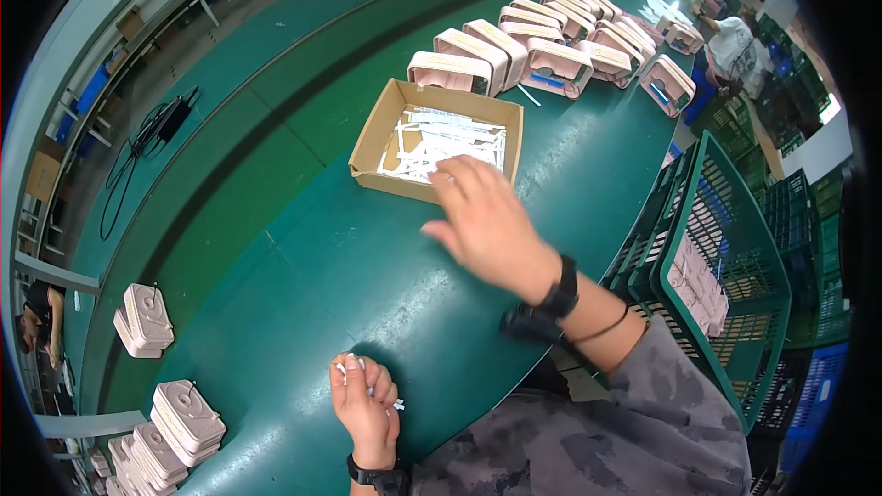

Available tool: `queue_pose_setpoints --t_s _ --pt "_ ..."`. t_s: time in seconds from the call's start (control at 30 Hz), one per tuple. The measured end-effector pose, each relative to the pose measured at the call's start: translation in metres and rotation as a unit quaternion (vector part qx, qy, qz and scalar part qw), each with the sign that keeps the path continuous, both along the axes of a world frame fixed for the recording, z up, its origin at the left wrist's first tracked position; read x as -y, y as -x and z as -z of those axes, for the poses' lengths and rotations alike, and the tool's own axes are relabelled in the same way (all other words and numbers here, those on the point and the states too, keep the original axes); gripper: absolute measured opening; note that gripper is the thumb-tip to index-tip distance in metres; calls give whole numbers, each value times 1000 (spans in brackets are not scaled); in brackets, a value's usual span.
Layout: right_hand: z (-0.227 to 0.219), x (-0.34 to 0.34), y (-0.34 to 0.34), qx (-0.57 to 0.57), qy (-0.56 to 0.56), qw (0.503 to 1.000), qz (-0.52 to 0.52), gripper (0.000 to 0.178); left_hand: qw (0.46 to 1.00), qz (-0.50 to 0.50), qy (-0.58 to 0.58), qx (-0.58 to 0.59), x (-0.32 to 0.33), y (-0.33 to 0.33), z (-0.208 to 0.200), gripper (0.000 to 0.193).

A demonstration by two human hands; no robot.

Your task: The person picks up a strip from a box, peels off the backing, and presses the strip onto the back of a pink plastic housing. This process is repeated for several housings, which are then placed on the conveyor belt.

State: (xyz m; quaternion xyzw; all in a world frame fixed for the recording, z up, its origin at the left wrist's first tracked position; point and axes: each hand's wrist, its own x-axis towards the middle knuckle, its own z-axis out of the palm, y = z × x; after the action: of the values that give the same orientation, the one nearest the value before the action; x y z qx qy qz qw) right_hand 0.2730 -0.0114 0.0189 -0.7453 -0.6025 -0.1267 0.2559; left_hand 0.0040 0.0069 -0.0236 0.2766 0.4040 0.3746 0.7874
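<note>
Near carton (395, 186), right hand (489, 225) half-open; left (365, 407) grips strips (399, 403).

— What sort of place is this?
— A factory floor, it seems: a long green workbench (317, 266) lies below the right hand (487, 230), with a conveyor-like lane (276, 133) to that hand's left
— What points to mass production?
— Matching pink casings (559, 52) crowd the bench beyond the right hand, similar stacked parts (188, 418) sit left of the left hand (367, 404), and plastic crates (749, 230) stand right of the right hand
— Other workers?
— One person (732, 46) far beyond the right hand, another (39, 321) far left of the left
</note>
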Motion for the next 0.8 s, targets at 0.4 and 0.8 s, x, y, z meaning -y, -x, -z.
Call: queue_pose_setpoints --t_s 0.4,0.8 --pt "-37 80 -50 -225 145 964 -2 26 980 181 -63 -60 1 -5 2 20" --pt "13 -47 -101 63 314 946 46 24 986 167 -5 -24 10 -6 -2 23"
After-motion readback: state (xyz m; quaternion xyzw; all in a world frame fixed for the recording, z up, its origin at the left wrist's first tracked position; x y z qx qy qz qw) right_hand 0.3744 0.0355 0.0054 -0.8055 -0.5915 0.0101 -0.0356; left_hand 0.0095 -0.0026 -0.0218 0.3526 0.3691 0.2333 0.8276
